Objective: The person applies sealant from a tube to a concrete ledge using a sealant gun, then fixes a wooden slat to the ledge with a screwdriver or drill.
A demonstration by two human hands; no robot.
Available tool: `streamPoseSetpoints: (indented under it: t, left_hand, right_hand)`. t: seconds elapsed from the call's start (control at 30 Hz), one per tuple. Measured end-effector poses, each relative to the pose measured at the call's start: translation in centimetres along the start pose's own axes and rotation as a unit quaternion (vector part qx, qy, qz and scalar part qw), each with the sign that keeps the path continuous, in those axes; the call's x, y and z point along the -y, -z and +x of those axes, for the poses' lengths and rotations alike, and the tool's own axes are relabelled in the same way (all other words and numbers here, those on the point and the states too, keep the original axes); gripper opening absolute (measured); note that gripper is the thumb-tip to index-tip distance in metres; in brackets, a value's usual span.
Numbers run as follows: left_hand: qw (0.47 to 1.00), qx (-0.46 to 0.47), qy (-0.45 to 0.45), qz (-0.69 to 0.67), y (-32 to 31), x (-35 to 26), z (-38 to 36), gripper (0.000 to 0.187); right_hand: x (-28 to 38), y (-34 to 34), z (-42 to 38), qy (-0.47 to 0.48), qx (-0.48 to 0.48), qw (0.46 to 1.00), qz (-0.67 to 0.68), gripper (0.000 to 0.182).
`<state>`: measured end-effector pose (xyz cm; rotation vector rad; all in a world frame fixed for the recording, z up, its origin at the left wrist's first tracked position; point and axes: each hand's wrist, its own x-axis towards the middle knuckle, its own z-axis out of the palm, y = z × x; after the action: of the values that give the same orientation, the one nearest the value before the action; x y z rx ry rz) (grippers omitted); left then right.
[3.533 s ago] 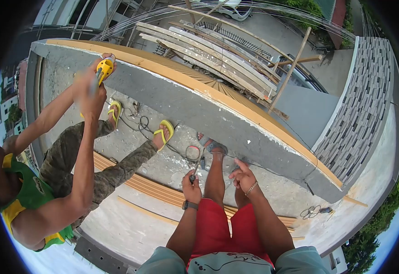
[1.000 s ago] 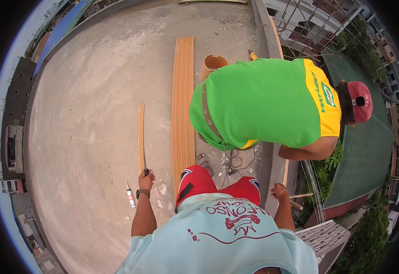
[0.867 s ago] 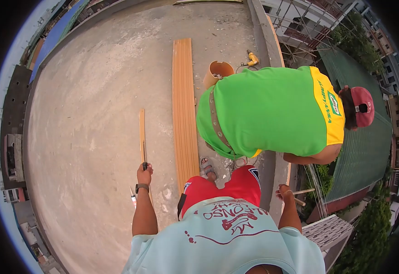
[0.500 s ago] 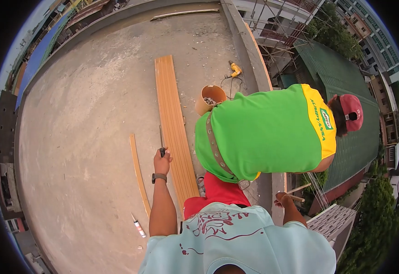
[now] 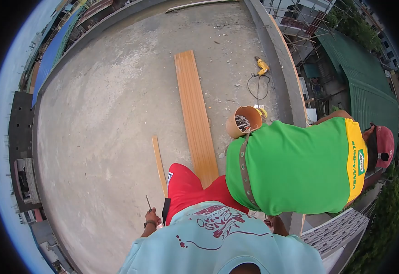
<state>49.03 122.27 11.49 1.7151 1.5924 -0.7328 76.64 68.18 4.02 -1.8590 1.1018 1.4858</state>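
Observation:
My left hand (image 5: 151, 217) is low beside my left hip, fingers closed round a screwdriver (image 5: 148, 202) whose thin dark shaft points up and away. My right hand (image 5: 269, 223) is at my right side, close to the grey parapet and just below the co-worker's green shirt. My own shirt and arm partly cover it, so its fingers are hard to make out. A long wood-grain plank (image 5: 195, 114) lies on the concrete in front of my red shorts. Left of it lies a thin wooden strip (image 5: 159, 164).
A co-worker in a green and yellow shirt (image 5: 295, 166) leans over the parapet (image 5: 272, 59) at my right. Beside them is an orange-brown bucket (image 5: 231, 125) with small pieces inside. A yellow corded drill (image 5: 263, 66) lies farther off. Rooftops lie beyond the parapet.
My left hand has drawn back from beside the plank to my hip, with the screwdriver. My right hand has pulled back from over the parapet. The view has shifted; the co-worker appears farther right.

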Motion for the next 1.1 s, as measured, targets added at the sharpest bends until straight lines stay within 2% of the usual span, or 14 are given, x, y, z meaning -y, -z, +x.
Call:
streamPoseSetpoints:
  t: [0.03, 0.07, 0.1, 0.17, 0.2, 0.23, 0.3, 0.37, 0.47, 0.53, 0.6, 0.8, 0.97, 1.1]
  left_hand:
    - [0.931, -0.046, -0.196, 0.305, -0.2, 3.3, 2.0, 0.034]
    - [0.907, -0.019, -0.233, 0.350, 0.6, 3.2, 3.4, 0.034]
    - [0.918, 0.019, -0.219, 0.329, 2.0, 2.5, 5.5, 0.035]
    - [0.993, 0.088, -0.044, 0.070, 6.8, -0.9, 10.1, 0.036]
    - [0.991, 0.090, 0.053, -0.085, 9.8, -3.9, 11.8, 0.037]
    - [0.981, 0.084, 0.072, -0.159, 13.4, -6.6, 13.6, 0.038]
    - [0.964, 0.042, 0.005, -0.262, 21.0, -12.0, 16.7, 0.035]
    - [0.939, 0.003, -0.120, -0.321, 28.3, -17.3, 19.7, 0.036]
    - [0.913, -0.061, -0.193, -0.355, 35.5, -24.3, 23.5, 0.030]
    - [0.916, -0.051, -0.207, -0.340, 36.9, -29.1, 24.6, 0.030]
    - [0.917, -0.038, -0.246, -0.312, 36.9, -34.8, 25.0, 0.031]
    - [0.911, 0.110, -0.359, -0.172, 27.8, -54.0, 23.3, 0.029]
    - [0.876, 0.113, -0.450, -0.136, 25.5, -73.9, 28.7, 0.012]
    - [0.891, 0.068, -0.433, -0.117, 27.8, -83.6, 32.4, 0.012]
  right_hand:
    - [-0.5, -2.3, 0.6, -0.005, -0.008, 0.999, 0.031, 0.035]
    - [-1.0, -4.5, 1.3, -0.009, -0.016, 0.998, 0.061, 0.037]
    - [-1.1, -6.8, 2.6, -0.093, -0.029, 0.994, 0.044, 0.038]
    - [0.7, -11.0, 0.0, -0.142, -0.019, 0.987, 0.071, 0.032]
    - [1.1, -13.7, -1.0, -0.149, -0.038, 0.980, 0.123, 0.030]
    - [2.5, -16.6, -3.6, -0.150, -0.068, 0.973, 0.160, 0.028]
    - [9.0, -19.6, -12.2, -0.031, 0.023, 0.989, -0.142, 0.025]
    - [12.8, -22.5, -15.3, 0.069, 0.066, 0.960, -0.265, 0.025]
    - [14.0, -24.7, -15.3, 0.127, 0.037, 0.979, -0.158, 0.027]
    - [14.7, -26.7, -13.1, 0.151, 0.029, 0.982, -0.114, 0.027]
    - [14.8, -29.7, -9.8, 0.042, 0.026, 0.999, 0.023, 0.027]
    - [23.5, -33.7, -8.6, -0.050, 0.017, 0.980, 0.191, 0.027]
    - [34.6, -30.2, -5.9, -0.098, 0.027, 0.956, 0.274, 0.027]
    - [42.5, -25.3, -6.7, -0.128, 0.037, 0.936, 0.327, 0.027]
